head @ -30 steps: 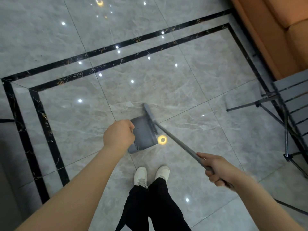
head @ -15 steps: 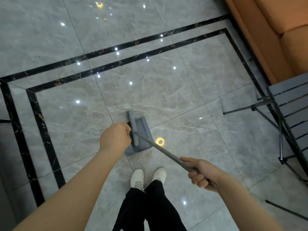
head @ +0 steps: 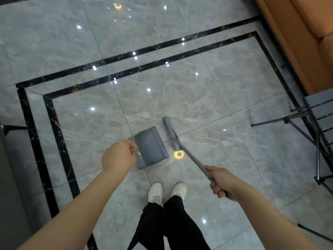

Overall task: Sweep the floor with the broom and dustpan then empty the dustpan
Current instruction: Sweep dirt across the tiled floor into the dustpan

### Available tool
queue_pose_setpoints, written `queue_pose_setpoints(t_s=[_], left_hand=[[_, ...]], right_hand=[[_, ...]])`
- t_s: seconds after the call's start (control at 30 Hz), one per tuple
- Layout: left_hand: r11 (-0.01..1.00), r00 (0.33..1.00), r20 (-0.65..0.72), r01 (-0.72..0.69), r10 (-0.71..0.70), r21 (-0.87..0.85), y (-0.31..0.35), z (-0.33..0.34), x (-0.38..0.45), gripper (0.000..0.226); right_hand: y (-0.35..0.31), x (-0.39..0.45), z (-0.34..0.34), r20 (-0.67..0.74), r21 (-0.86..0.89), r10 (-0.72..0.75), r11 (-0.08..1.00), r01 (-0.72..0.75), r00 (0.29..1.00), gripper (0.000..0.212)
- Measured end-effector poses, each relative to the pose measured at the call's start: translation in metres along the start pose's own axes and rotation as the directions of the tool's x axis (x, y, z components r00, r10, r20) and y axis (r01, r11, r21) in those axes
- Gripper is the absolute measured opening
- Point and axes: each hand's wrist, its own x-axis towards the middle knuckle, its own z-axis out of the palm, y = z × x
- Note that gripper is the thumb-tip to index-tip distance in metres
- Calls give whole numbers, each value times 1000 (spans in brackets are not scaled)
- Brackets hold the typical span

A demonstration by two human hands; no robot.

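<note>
A grey dustpan (head: 152, 147) rests on the marble floor just ahead of my feet, its mouth facing right. My left hand (head: 118, 156) grips the top of the dustpan's handle; the handle itself is hidden under my fist. A grey broom (head: 172, 132) has its head on the floor just right of the pan's mouth, blurred by motion. Its long handle slants back to my right hand (head: 219, 181), which is curled around it.
An orange sofa (head: 304, 33) fills the top right corner. A dark folding stand or chair (head: 313, 127) with thin metal legs sits at the right edge. Black inlay strips (head: 54, 114) frame the grey tile floor. My white shoes (head: 166, 193) stand below the pan.
The broom head, which lay over the dustpan half a second ago, has swung out to the right of the pan's mouth. My left hand and the pan stayed roughly in place.
</note>
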Motion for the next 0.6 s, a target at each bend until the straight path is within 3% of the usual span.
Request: queue_pose_setpoints(t_s=[0.1,0.2,0.37,0.6], left_hand=[[1000,1000,3,-9,9,-12,-1,-1,6,29],[1000,1000,4,-11,11,-4,-1,-3,9,34],[997,1000,-2,21,-21,-74,-13,-14,3,33],[974,994,-28,101,-109,-202,-26,-61,8,34]], right_hand=[[0,-4,6,119,45,54,997,-59,991,48],[-3,-14,-2,152,143,63,986,-85,986,43],[-34,-35,-13,102,180,25,983,-43,995,42],[-127,-59,6,33,161,-120,980,114,992,43]])
